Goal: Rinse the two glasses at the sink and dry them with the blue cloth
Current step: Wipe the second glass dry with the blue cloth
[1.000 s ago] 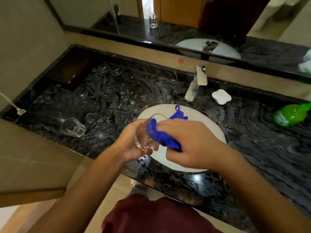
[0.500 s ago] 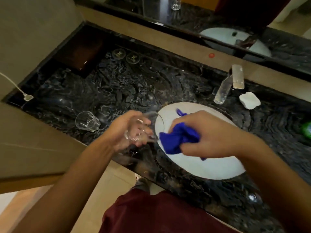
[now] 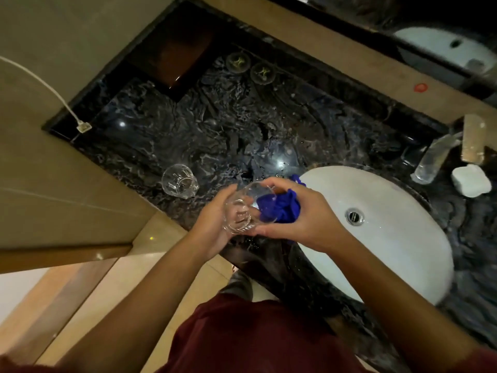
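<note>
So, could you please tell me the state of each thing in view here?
held glass: tilted, gripped by left hand
blue cloth: bunched, pushed into it by right hand
second glass: on its side on the counter
sink: empty, tap not running

1. Faucet [image 3: 441,154] behind the sink [image 3: 403,254], blurred, handle cut by the right edge
2. Blue cloth [image 3: 282,208] left of the sink, partly hidden under the right hand [image 3: 304,214]
3. Held glass [image 3: 242,208] blurred, base covered by the left hand [image 3: 215,224]
4. Two round items [image 3: 250,67] far behind the sink, too small to identify
</note>
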{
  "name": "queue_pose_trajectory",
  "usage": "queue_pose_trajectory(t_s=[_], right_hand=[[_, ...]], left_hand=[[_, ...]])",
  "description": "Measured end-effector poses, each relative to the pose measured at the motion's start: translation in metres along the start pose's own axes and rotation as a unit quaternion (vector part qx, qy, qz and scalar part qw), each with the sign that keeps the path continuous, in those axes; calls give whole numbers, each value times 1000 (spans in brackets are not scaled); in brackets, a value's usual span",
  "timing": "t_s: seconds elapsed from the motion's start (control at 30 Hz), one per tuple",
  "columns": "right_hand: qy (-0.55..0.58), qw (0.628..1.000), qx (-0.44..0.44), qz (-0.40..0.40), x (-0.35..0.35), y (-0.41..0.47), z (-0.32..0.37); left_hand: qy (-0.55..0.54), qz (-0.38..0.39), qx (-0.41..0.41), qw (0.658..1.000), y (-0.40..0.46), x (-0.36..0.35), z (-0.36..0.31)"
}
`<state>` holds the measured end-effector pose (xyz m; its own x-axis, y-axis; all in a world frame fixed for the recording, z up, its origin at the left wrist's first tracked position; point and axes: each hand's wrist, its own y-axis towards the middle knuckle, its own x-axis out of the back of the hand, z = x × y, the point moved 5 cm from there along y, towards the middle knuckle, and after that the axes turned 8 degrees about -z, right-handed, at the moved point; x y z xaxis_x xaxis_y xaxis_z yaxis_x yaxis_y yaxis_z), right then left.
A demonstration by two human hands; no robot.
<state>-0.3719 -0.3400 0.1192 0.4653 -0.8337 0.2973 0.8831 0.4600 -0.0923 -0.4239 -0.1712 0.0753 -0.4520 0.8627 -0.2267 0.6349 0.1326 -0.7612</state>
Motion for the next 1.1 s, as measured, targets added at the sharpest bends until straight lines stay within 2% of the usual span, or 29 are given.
queue_pose_trajectory(t_s=[0.07, 0.13, 0.17, 0.27, 0.33, 0.4, 0.47, 0.53, 0.63, 0.7, 0.8, 1.1], right_hand=[[-4, 1000, 0, 6, 3, 6, -1], [-31, 999, -4, 19, 6, 12, -1], [-48, 998, -12, 26, 8, 15, 0], [-122, 991, -10, 52, 9, 24, 3], [-196, 977, 24, 82, -1, 31, 9], [-233, 965, 46, 108, -15, 35, 12], [-242, 961, 43, 130, -25, 39, 8], [-198, 972, 15, 129, -23, 40, -2], [-71, 994, -79, 35, -3, 36, -28], [-15, 991, -131, -32, 8, 33, -46], [20, 983, -162, -88, 14, 29, -59], [90, 969, -190, -130, 14, 19, -58]], left_hand=[[139, -67, -110, 982, -2, 11, -11], [302, -76, -291, 904, -14, 18, -30], [346, -38, -328, 878, -19, 21, -34], [427, 96, -311, 844, -20, 32, -30], [493, 117, -336, 794, -17, 34, -30], [515, 102, -375, 764, -12, 34, -31], [502, 91, -389, 767, -8, 36, -30], [475, 71, -394, 783, -2, 47, -25], [446, 9, -391, 805, 11, 72, -10], [468, -36, -400, 787, 22, 86, 1], [481, -71, -404, 775, 36, 98, 12], [477, -87, -394, 781, 48, 109, 30]])
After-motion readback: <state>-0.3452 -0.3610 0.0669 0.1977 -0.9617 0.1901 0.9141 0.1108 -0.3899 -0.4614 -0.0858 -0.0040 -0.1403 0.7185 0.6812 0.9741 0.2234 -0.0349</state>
